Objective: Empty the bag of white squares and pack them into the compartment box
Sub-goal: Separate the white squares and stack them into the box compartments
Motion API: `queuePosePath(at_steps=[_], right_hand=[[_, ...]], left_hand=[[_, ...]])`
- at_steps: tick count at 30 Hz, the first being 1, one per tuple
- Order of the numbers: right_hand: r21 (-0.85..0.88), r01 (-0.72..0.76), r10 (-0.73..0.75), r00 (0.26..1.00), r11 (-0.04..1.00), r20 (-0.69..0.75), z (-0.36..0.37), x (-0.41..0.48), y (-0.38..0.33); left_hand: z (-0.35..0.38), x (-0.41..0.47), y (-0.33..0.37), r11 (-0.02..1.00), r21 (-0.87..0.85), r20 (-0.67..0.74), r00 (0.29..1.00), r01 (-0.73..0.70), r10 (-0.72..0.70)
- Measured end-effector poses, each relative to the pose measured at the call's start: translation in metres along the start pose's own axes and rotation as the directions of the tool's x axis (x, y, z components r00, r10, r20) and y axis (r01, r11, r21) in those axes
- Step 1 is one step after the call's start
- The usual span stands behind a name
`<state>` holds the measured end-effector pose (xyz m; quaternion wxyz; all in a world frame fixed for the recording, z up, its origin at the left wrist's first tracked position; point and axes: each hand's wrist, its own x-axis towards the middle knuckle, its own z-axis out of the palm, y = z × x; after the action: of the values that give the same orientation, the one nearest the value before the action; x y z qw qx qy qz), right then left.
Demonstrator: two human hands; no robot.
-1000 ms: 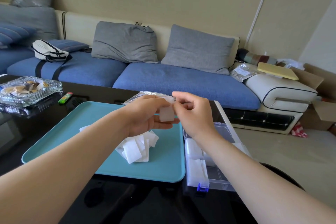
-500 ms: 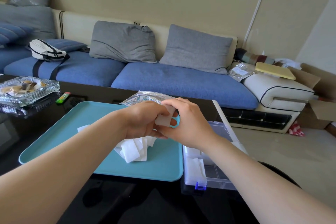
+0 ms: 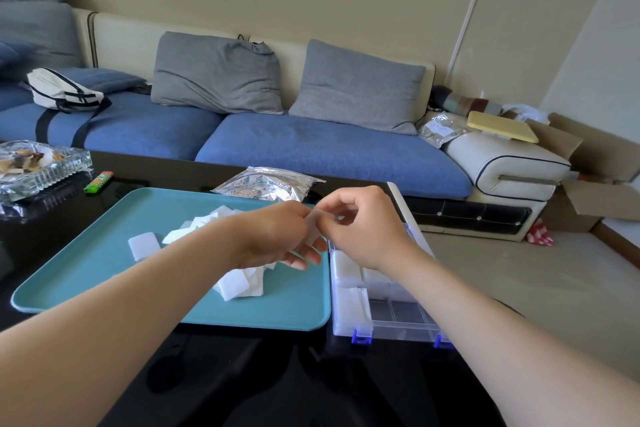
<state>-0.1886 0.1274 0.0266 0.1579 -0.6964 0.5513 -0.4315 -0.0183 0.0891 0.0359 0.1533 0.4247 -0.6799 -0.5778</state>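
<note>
Above the tray's (image 3: 104,274) right edge, left hand (image 3: 277,236) and right hand (image 3: 363,229) pinch one square (image 3: 314,232); box (image 3: 398,329) lies just below, nearer the right hand.

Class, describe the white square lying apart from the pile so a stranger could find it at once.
Find the teal tray on the black table. White squares are heaped near its middle. The lone square lies flat to the left of the heap, alone on bare tray rather than overlapped.

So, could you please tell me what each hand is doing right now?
Left hand: pinching a white square.
Right hand: pinching the same white square, slightly blurred.
</note>
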Motion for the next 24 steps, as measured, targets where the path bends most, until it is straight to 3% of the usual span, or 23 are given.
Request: queuePosePath(at_steps=[2,4,8,13,19,24], right_hand=[[0.092,-0.126,0.127,0.992,0.988,-0.008,-0.008,-0.003,0.0],[0.114,-0.269,0.27,0.963,0.956,0.009,-0.018,-0.006,0.004],[-0.111,-0.429,0.443,0.863,0.896,0.242,-0.037,-0.017,0.015],[-0.24,-0.402,0.468,0.776,0.883,0.422,-0.041,-0.029,0.019],[-0.267,-0.378,0.463,0.745,0.886,0.481,-0.031,-0.034,0.017],[-0.393,-0.243,0.431,0.741,0.887,0.515,-0.026,-0.031,0.016]], left_hand=[[0.008,0.003,-0.002,0.974,0.224,-0.019,1.0,-0.016,0.021],[0.016,0.005,-0.005,0.886,0.461,-0.082,0.993,-0.037,0.085],[0.026,0.002,-0.008,0.774,0.62,-0.037,0.981,-0.128,0.192],[0.031,-0.001,-0.01,0.702,0.698,0.04,0.987,-0.139,0.155],[0.034,-0.004,-0.012,0.667,0.731,0.094,0.989,-0.146,0.114],[0.036,-0.002,-0.014,0.646,0.749,0.105,0.99,-0.144,0.099]])
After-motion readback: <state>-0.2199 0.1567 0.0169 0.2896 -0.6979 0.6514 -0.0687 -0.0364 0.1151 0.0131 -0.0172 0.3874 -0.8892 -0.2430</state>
